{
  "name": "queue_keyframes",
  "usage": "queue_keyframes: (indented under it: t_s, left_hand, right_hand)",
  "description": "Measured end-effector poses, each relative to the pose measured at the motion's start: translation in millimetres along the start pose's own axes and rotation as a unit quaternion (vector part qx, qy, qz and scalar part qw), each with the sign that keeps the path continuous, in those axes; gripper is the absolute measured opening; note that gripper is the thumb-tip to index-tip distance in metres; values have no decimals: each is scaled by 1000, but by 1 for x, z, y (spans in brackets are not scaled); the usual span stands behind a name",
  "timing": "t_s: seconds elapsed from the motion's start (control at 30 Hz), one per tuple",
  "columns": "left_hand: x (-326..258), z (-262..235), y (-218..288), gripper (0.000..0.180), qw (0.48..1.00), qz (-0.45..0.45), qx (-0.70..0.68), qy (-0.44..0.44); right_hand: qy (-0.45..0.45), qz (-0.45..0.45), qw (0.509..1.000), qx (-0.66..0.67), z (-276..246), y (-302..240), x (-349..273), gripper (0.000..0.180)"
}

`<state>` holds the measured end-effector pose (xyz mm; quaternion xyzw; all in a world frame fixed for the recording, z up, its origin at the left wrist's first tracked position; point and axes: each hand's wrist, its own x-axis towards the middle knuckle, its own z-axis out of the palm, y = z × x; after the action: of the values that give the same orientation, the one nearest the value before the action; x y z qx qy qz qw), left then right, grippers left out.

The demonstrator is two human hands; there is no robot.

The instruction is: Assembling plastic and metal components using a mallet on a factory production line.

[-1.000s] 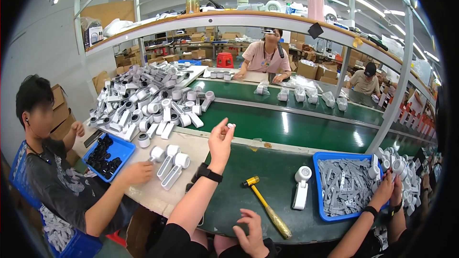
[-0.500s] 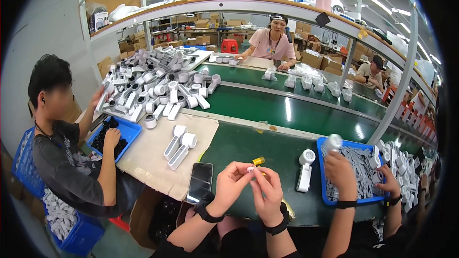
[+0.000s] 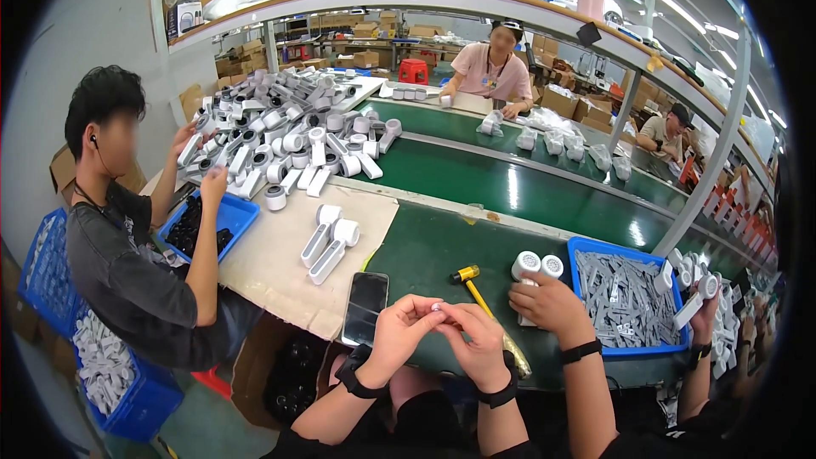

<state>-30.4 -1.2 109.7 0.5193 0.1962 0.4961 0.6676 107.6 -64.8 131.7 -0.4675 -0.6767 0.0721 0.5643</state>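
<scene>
My left hand point(image 3: 403, 331) and my right hand point(image 3: 478, 342) meet over the near edge of the green bench, fingertips pinched together. Between them is a tiny white piece point(image 3: 437, 307), mostly hidden by the fingers, too small to name. Just beyond my right hand lies a hammer with a yellow and black head point(image 3: 466, 274); its yellow handle slants toward me. A dark phone point(image 3: 366, 306) rests left of my left hand. Farther left, two white handheld fans point(image 3: 330, 246) lie side by side on the cardboard sheet point(image 3: 374, 219).
On the right, a co-worker's hand point(image 3: 548, 306) touches two white fans point(image 3: 527, 265) beside a blue tray point(image 3: 586, 248) of grey strips. A person at left works over a blue tray point(image 3: 240, 219) of black parts. Behind is a heap of fans point(image 3: 280, 123) and a green conveyor point(image 3: 476, 183).
My hands stay pinched together while the view shifts slightly, baring more of the hammer. The right co-worker has set a fan beside another. The left person's hand has risen from the black parts.
</scene>
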Motion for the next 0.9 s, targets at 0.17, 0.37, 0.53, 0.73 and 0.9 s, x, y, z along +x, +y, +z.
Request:
queue_keyframes:
  t_s: [0.17,0.37,0.53,0.73,0.9]
  left_hand:
    - [-8,0,2,24,999,-3,48,3]
    - [-19,6,17,27,993,61,100,-5]
    - [-25,6,11,20,995,47,50,77]
    - [-31,-7,4,13,989,89,113,43]
    - [-31,4,12,8,995,71,52,56]
  right_hand:
    - [15,6,1000,-22,2,3,1,29]
    - [57,187,931,310,6,6,-10,24]
    - [68,241,822,511,11,9,-21,24]
    - [68,287,728,619,20,3,-26,28]
    - [41,260,725,637,25,0,-29,28]
